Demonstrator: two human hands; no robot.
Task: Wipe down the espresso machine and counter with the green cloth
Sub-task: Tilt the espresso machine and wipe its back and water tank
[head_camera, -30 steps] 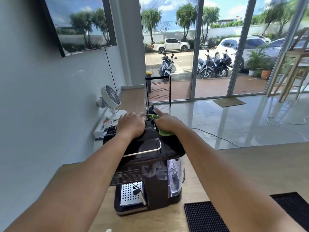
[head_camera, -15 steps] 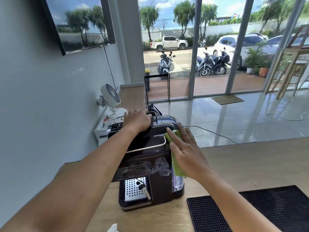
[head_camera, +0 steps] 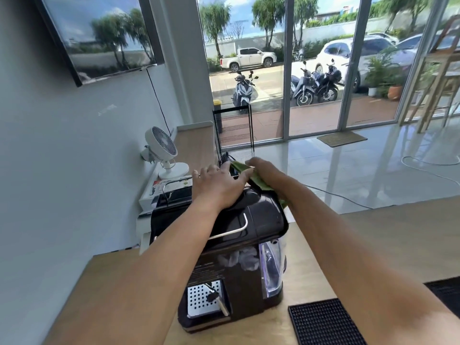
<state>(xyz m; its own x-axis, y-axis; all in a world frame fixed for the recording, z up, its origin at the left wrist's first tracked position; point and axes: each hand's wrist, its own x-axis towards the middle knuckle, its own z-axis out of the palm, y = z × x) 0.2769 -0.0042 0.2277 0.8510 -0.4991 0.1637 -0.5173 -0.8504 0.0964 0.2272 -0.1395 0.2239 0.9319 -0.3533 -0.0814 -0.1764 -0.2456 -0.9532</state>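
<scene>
The espresso machine (head_camera: 239,247) stands in the lower middle of the frame on a light wooden surface (head_camera: 373,245), its front with the perforated drip tray (head_camera: 202,298) facing the bottom of the frame and its long axis running from there up toward the windows. A clear water tank (head_camera: 271,265) sits on its right side, and a thin metal rail (head_camera: 234,229) crosses its dark top.

The green cloth (head_camera: 256,179) lies over the far top edge of the machine, stretched from upper left to lower right, with a corner hanging down the right side.

A black ribbed mat (head_camera: 323,322) lies on the surface at lower right. At the left, a white fan (head_camera: 163,148) stands by a grey wall, under a dark screen (head_camera: 99,36) in the upper left. Tall glass doors fill the upper right, with scooters and cars outside, and a glossy tiled floor (head_camera: 348,175) lies beyond the surface.

The left hand (head_camera: 219,186) rests palm down and spread on the machine's top, clasping nothing. The right hand (head_camera: 267,170) presses on the cloth at the machine's far edge, fingers curled over it, just beside the left hand's fingertips.
</scene>
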